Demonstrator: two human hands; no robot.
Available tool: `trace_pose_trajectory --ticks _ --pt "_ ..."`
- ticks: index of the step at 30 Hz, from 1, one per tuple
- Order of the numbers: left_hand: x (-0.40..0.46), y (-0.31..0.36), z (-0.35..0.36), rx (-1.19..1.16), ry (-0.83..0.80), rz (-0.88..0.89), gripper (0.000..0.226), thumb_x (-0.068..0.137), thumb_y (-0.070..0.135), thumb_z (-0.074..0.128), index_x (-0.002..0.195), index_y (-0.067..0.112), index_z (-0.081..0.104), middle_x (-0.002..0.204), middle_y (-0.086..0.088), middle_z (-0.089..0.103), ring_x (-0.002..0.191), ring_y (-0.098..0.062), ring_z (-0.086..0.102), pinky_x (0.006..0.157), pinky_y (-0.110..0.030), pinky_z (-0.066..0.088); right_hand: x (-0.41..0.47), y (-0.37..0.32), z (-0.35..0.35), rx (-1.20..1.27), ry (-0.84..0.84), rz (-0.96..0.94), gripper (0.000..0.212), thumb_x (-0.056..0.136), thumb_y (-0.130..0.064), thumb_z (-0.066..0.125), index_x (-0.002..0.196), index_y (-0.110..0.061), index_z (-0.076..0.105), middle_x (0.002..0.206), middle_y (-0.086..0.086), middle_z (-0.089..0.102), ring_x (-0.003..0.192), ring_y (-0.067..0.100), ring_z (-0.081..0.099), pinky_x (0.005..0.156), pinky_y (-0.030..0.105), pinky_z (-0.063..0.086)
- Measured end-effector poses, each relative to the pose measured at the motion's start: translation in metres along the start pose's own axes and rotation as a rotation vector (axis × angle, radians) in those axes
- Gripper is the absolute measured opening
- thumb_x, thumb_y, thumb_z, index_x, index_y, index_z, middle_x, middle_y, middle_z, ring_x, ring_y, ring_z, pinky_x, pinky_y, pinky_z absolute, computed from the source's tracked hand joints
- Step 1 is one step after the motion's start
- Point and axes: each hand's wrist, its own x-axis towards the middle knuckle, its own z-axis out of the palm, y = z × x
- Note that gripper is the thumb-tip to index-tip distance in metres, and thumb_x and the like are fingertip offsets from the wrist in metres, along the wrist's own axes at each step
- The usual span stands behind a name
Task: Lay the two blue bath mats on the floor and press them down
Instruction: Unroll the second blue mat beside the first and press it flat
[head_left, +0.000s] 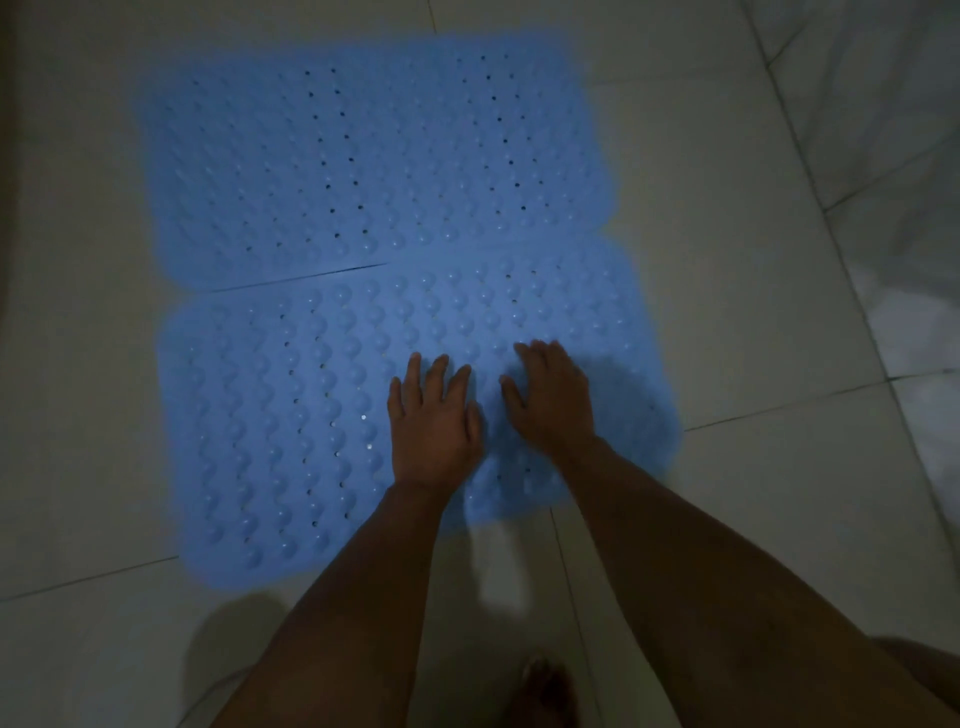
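The tiled floor (727, 260) carries both blue mats, laid flat with their long axes running left to right and their long edges meeting along a thin dark seam. The far mat (363, 156) lies well ahead of the hands, beyond the seam. The near mat (270, 415) lies directly under them, its long axis crossing the line of the forearms.

Most of the near mat's unpressed stretch spreads to the left, so the left hand (434, 421) is nearer to it; the right end sits just beside the right hand (553, 397). Either hand would have to reach forward over the seam to get at the far mat.

Both arms come in straight from the bottom of the view. Each hand rests palm down on the near mat right of its middle, fingers straight and slightly spread, holding nothing; by the look of it they are pressing.
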Motion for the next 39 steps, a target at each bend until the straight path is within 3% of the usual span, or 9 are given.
trace_pose_trajectory --ticks 4,9,13,24,28,31,34,36,39 --pt "0.0 0.018 0.028 -0.014 -0.116 0.024 0.062 0.099 0.047 0.037 0.153 0.018 0.048 0.164 -0.015 0.037 0.156 -0.042 0.022 0.12 -0.066 0.025 0.008 0.011 -0.028 0.021 0.012 0.001 0.057 0.094 -0.045 0.047 0.142 -0.014 0.054 0.144 0.013 0.056 0.139 0.037 0.046 0.111 0.055 0.042" --pt "-0.001 0.027 0.057 0.137 -0.186 0.109 0.078 0.102 0.066 0.03 0.165 0.023 0.018 0.174 -0.012 0.002 0.159 -0.039 -0.006 0.123 -0.069 0.005 0.019 0.018 -0.027 0.015 0.086 -0.027 0.048 0.093 -0.035 0.058 0.137 -0.017 0.056 0.137 0.009 0.058 0.134 0.032 0.05 0.103 0.053 0.047" --pt "0.003 0.024 0.062 0.127 -0.165 0.111 0.083 0.1 0.072 0.027 0.165 0.022 0.018 0.174 -0.012 0.004 0.159 -0.04 -0.006 0.122 -0.07 0.004 0.029 0.024 -0.018 -0.012 0.143 -0.082 0.046 0.091 -0.038 0.052 0.131 -0.018 0.06 0.135 0.009 0.06 0.133 0.034 0.051 0.103 0.054 0.047" --pt "0.002 0.025 0.063 0.111 -0.217 0.11 0.089 0.097 0.077 0.026 0.166 0.023 0.011 0.174 -0.011 -0.001 0.159 -0.038 -0.012 0.123 -0.069 0.002 0.025 0.047 -0.003 -0.137 0.121 -0.099 0.041 0.093 -0.038 0.055 0.133 -0.026 0.058 0.15 0.007 0.047 0.149 0.034 0.031 0.118 0.065 0.021" --pt "0.001 0.025 0.056 0.078 -0.249 0.096 0.099 0.088 0.082 0.035 0.166 0.024 0.013 0.174 -0.011 0.0 0.159 -0.037 -0.012 0.123 -0.067 -0.002 0.015 0.031 -0.019 -0.106 0.125 -0.101 0.043 0.091 -0.037 0.055 0.129 -0.02 0.063 0.142 0.009 0.056 0.143 0.037 0.042 0.115 0.064 0.03" --pt "0.006 0.023 0.041 -0.02 -0.262 0.095 0.086 0.091 0.071 0.031 0.162 0.023 0.03 0.173 -0.009 0.014 0.16 -0.035 0.001 0.125 -0.064 0.002 0.016 0.016 -0.036 -0.038 0.139 -0.186 0.039 0.089 -0.036 0.055 0.123 -0.019 0.065 0.129 0.008 0.063 0.128 0.036 0.055 0.104 0.059 0.044" --pt "0.009 -0.002 0.009 -0.136 -0.124 0.033 0.066 0.09 0.049 0.037 0.142 0.016 0.059 0.153 -0.01 0.052 0.152 -0.039 0.032 0.122 -0.059 0.028 0.019 -0.005 -0.046 0.015 0.139 -0.238 0.036 0.086 -0.034 0.058 0.116 -0.016 0.067 0.116 0.007 0.066 0.114 0.031 0.062 0.097 0.046 0.05" --pt "0.007 -0.029 -0.013 -0.138 -0.021 -0.037 0.057 0.088 0.042 0.044 0.136 0.016 0.062 0.142 -0.01 0.06 0.147 -0.04 0.04 0.119 -0.057 0.034 0.012 -0.025 -0.043 0.041 0.127 -0.244 0.037 0.085 -0.036 0.058 0.114 -0.015 0.069 0.113 0.007 0.068 0.111 0.029 0.063 0.095 0.04 0.05" --pt "0.003 -0.065 -0.039 -0.07 0.051 -0.089 0.054 0.089 0.04 0.048 0.135 0.016 0.062 0.141 -0.01 0.061 0.146 -0.039 0.04 0.118 -0.057 0.035 -0.001 -0.06 -0.019 0.085 0.078 -0.259 0.044 0.082 -0.04 0.053 0.114 -0.015 0.069 0.114 0.009 0.068 0.113 0.033 0.064 0.094 0.046 0.053"
